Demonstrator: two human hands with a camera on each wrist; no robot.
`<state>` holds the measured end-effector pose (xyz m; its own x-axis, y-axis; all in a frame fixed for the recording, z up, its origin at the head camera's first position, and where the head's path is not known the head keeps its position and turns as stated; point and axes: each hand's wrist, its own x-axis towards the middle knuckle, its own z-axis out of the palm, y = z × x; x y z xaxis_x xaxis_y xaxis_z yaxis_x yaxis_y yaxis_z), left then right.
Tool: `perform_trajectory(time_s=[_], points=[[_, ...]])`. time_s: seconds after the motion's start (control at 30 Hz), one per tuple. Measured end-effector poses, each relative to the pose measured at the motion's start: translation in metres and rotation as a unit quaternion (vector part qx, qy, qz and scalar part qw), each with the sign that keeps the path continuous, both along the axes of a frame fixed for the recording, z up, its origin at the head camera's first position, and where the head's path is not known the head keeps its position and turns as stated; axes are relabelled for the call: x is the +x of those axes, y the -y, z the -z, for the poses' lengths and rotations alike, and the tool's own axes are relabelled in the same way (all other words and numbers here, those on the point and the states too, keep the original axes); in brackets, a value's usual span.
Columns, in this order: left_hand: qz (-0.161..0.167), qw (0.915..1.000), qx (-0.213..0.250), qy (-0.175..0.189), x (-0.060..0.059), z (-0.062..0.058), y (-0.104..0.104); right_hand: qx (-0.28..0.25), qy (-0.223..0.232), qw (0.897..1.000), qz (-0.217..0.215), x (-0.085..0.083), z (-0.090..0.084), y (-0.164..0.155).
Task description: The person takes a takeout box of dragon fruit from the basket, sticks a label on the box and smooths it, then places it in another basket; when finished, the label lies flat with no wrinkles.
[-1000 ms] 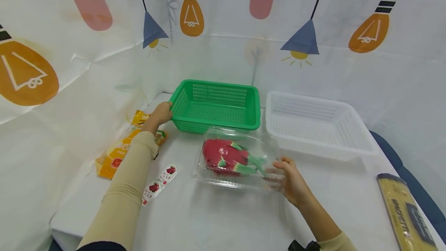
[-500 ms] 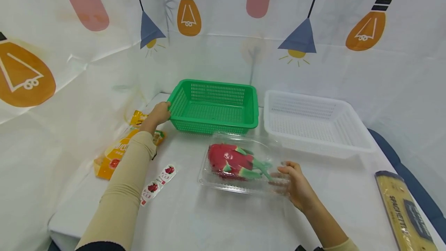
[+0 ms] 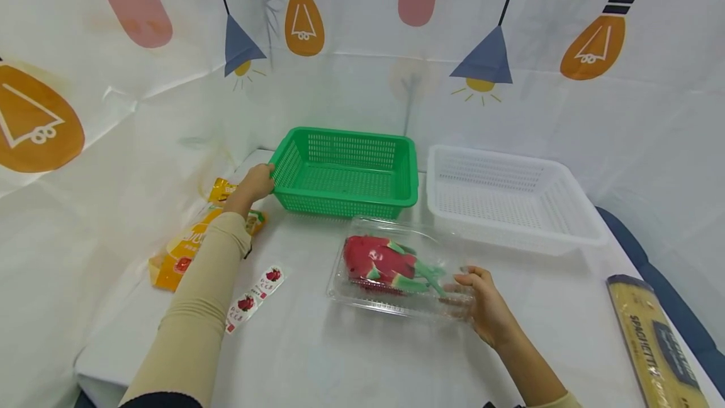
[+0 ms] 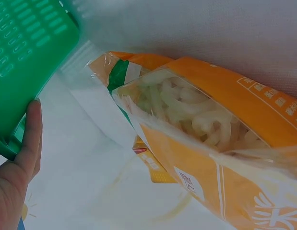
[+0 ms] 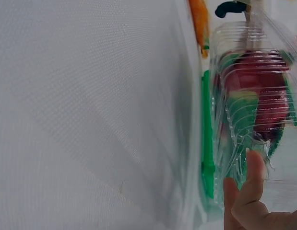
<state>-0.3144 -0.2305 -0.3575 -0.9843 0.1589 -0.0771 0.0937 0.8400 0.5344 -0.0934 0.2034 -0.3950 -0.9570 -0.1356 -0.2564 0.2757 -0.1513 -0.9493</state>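
Observation:
At the left end of a green plastic basket, my left hand grips the rim. In the left wrist view its fingers lie along the basket's outer wall. My right hand holds the right end of a clear plastic clamshell box in front of the basket. Inside the box lies a red dragon fruit with green scales, seen through the lid. The right wrist view shows the thumb and a finger at the ridged box edge; the other fingers are partly behind the clear plastic.
A white basket stands right of the green one. An orange food bag lies under the left forearm, near a sticker strip with fruit pictures. A spaghetti pack lies at the right edge. Behind hangs a printed white cloth.
My right hand has brought the clamshell box a little to the right and towards me, away from the green basket. The left hand stays on the basket's rim.

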Motion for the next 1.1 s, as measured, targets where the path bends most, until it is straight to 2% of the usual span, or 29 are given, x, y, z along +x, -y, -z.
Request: perform_trajectory(time_s=[0.23,0.77,1.1], points=[[-0.003,1.0,0.001,0.008,0.001,-0.002,-0.002,0.001,-0.001,1.0,-0.006,-0.001,0.004,-0.006],[0.002,1.0,-0.001,0.0,-0.004,-0.005,-0.003,0.002,-0.002,1.0,-0.002,-0.007,0.01,-0.015],[0.0,1.0,0.004,0.008,-0.001,-0.001,0.0,0.001,-0.002,1.0,-0.011,-0.008,0.016,-0.016]])
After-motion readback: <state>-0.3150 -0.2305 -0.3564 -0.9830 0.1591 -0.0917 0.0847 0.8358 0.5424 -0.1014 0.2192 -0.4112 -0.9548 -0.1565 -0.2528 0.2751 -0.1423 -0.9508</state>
